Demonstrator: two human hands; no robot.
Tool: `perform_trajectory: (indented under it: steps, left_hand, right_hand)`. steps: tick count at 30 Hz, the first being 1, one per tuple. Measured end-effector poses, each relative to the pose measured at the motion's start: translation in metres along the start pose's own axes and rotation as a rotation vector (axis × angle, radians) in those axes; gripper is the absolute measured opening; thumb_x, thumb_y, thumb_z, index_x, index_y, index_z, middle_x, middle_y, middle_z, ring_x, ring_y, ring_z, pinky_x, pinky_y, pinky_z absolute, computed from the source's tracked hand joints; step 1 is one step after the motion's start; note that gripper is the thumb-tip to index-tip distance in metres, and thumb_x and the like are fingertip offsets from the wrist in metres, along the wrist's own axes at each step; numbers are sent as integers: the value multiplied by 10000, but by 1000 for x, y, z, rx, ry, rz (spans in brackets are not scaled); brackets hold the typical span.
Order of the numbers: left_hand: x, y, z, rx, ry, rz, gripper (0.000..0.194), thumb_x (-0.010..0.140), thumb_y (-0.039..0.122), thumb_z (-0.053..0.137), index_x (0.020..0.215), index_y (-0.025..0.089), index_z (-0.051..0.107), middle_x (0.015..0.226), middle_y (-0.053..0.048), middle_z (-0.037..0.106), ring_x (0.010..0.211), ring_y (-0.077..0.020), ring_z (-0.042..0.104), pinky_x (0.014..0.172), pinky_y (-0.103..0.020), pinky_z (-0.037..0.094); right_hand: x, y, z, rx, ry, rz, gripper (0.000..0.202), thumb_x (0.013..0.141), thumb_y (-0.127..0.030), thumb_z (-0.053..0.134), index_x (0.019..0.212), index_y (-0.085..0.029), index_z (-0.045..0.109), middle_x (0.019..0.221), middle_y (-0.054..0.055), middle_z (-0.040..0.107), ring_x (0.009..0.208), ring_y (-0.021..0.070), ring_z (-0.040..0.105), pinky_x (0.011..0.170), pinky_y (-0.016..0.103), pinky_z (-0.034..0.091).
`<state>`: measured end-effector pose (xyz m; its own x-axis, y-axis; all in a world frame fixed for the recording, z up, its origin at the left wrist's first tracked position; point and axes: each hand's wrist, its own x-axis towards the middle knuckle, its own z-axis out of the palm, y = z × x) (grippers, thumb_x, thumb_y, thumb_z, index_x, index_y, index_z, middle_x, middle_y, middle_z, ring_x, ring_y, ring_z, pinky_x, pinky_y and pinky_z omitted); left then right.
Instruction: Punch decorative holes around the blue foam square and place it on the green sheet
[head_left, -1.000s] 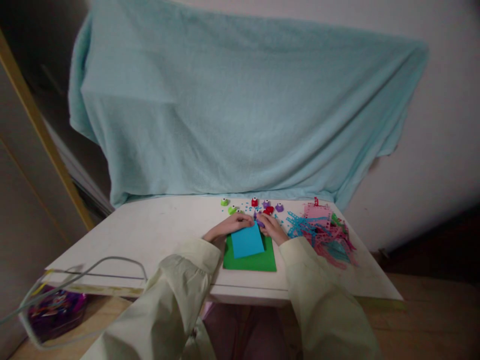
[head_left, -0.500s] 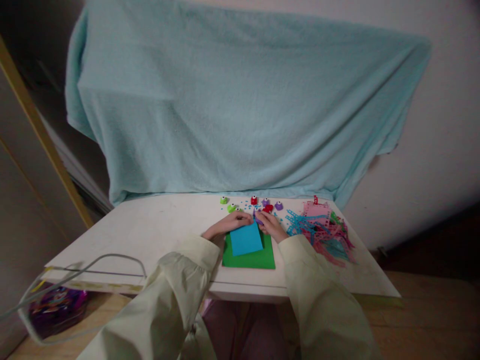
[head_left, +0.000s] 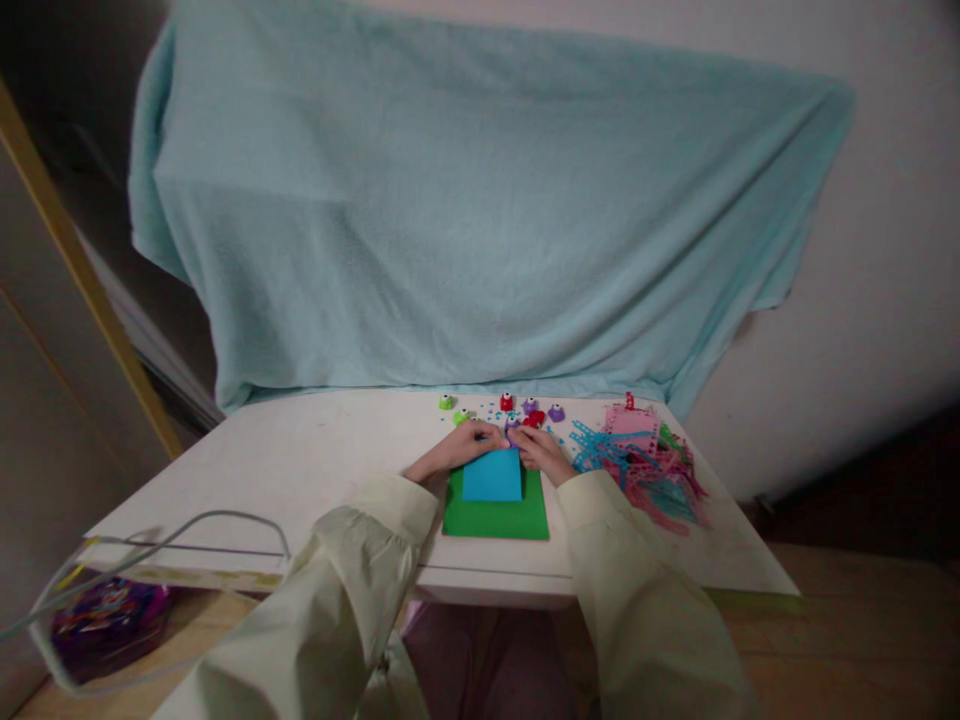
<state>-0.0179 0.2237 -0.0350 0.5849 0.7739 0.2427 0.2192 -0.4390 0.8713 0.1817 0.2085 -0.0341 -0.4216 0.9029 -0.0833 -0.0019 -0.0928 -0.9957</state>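
A square of blue paper hangs over a green sheet near the table's front edge. My left hand pinches the blue paper's far edge between its fingers. Around a small purple paper punch my right hand is closed, at the paper's far right corner. Whether the paper's edge sits in the punch slot is hidden by the fingers. Just beyond lie a red punch, another red punch, purple punches and green punches. Tiny blue cut-outs are scattered among them.
On the right side of the white table lies a heap of pink, blue and green punched paper strips. A light blue cloth hangs behind. A grey cable and a purple bag are at the lower left.
The blue paper has turned from a slant to nearly straight and shifted slightly away from me. My hands have come a little closer together at its far edge.
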Motion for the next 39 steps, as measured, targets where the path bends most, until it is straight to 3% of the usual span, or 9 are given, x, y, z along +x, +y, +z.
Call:
perform_trajectory:
  steps: [10, 18, 26, 39]
  left_hand:
    - [-1, 3, 1, 45, 18, 5, 383, 849, 491, 584, 796, 122, 676, 753, -19, 645, 729, -138, 557, 700, -227, 428]
    - [-1, 10, 6, 45, 12, 13, 398, 861, 503, 564, 807, 123, 672, 721, -8, 624, 692, -128, 538, 667, -222, 420]
    - [-2, 15, 6, 41, 21, 3, 370, 854, 495, 573, 865, 141, 676, 823, -21, 662, 772, -150, 567, 723, -240, 431]
    - [-3, 17, 5, 53, 9, -24, 357, 841, 494, 577, 827, 149, 668, 784, -6, 642, 748, -145, 551, 704, -232, 424]
  right_hand:
    - [-3, -2, 1, -87, 26, -75, 447, 743, -637, 626, 726, -203, 517, 528, -70, 445, 433, 76, 396, 404, 207, 216]
    - [-6, -4, 1, -161, 74, -203, 414, 742, -602, 641, 703, -196, 573, 537, -53, 443, 465, 93, 387, 449, 233, 251]
    - [-3, 1, -1, -191, 161, -227, 420, 744, -621, 633, 727, -203, 593, 530, -49, 434, 470, 107, 393, 449, 238, 265]
    - [-3, 2, -1, -202, 129, -248, 383, 743, -582, 656, 716, -211, 565, 523, -53, 449, 465, 107, 405, 451, 235, 271]
